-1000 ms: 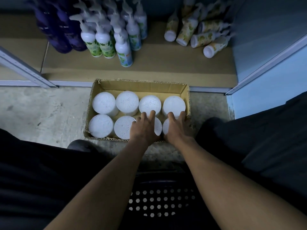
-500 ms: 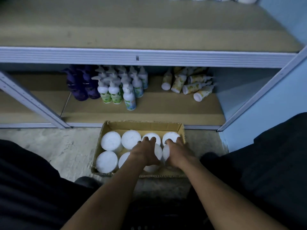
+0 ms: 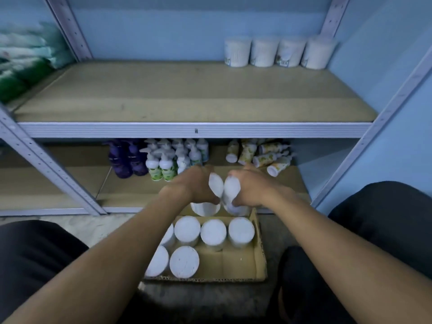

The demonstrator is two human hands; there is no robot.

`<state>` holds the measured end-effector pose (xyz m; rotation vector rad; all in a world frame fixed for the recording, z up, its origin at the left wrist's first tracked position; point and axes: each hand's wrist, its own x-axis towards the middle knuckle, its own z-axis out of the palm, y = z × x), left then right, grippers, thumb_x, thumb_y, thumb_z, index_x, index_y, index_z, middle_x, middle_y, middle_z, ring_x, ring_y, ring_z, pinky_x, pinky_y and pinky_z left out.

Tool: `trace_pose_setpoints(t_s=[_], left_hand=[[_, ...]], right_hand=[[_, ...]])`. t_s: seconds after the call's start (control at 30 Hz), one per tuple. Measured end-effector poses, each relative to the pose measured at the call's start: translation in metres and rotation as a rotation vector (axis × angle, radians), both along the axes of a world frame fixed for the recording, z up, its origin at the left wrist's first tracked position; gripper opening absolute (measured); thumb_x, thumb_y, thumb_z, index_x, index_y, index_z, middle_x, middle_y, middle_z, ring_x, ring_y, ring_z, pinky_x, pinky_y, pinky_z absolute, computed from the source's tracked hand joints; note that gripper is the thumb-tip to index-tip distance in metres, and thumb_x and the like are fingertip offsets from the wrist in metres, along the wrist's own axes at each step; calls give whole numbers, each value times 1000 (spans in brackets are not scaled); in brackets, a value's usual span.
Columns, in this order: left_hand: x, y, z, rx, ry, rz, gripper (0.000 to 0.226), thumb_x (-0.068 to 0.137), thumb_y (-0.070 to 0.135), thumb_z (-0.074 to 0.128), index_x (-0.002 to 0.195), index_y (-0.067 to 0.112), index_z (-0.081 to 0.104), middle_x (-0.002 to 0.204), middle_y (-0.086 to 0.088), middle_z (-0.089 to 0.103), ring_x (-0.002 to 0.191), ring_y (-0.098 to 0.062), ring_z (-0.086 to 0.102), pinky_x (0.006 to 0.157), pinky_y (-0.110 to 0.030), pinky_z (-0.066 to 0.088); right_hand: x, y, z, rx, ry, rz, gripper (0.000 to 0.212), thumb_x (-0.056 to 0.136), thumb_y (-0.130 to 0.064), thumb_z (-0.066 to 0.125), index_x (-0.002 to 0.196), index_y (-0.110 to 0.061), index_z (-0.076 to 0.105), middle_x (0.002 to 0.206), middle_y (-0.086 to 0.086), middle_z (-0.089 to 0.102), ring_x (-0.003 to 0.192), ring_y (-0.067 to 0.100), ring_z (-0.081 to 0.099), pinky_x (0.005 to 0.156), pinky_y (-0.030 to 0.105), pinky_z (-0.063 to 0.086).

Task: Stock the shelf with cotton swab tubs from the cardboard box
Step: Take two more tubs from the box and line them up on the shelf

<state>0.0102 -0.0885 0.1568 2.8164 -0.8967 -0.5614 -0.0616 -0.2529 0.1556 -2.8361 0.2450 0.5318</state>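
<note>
My left hand (image 3: 191, 185) grips a white cotton swab tub (image 3: 207, 202), and my right hand (image 3: 251, 188) grips another white tub (image 3: 233, 197). Both tubs are held side by side in the air above the far edge of the cardboard box (image 3: 259, 260). Several white-lidded tubs (image 3: 212, 231) stand in the box on the floor, and its near right corner is bare cardboard. Several tubs (image 3: 264, 52) stand in a row at the back right of the middle shelf (image 3: 187, 94).
Purple bottles (image 3: 126, 160), white pump bottles (image 3: 163, 162) and lying yellow-patterned bottles (image 3: 261, 155) fill the bottom shelf. Green packs (image 3: 21, 66) sit at the middle shelf's left. Grey shelf posts (image 3: 46, 164) rise left and right. My dark-clothed knees flank the box.
Both hands have lifted a tub each out of the box's near right corner and raised them above its far edge. My view has tilted up, showing the middle shelf.
</note>
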Motion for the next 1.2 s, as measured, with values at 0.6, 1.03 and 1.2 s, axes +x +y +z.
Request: trace_pose_setpoints(t_s=[0.6,1.03,1.2], left_hand=[[40,-25,228,-55,-295,-17,79,71,64,71,137,25,50,134,5,55,118,-21,55,99,-40,48],[86,-62,226,-24,-290,4,73,71,61,70,131,23,55,130,0,58,116,-25,57,98,-42,50],[95,-70,211,-1,-235,26,81,73,61,72,139,21,49,137,-1,53,121,-24,54,99,-40,48]], right_hand=[[33,-32,229,-152,-315,56,89,67,-56,82,146,-41,45,152,-8,45,135,21,45,102,38,44],[83,-47,234,-243,-247,-2,86,72,-56,78,149,-39,42,155,-7,40,138,23,43,106,42,44],[88,-47,223,-192,-188,-22,84,77,-52,78,150,-32,42,154,-3,41,131,25,49,98,41,52]])
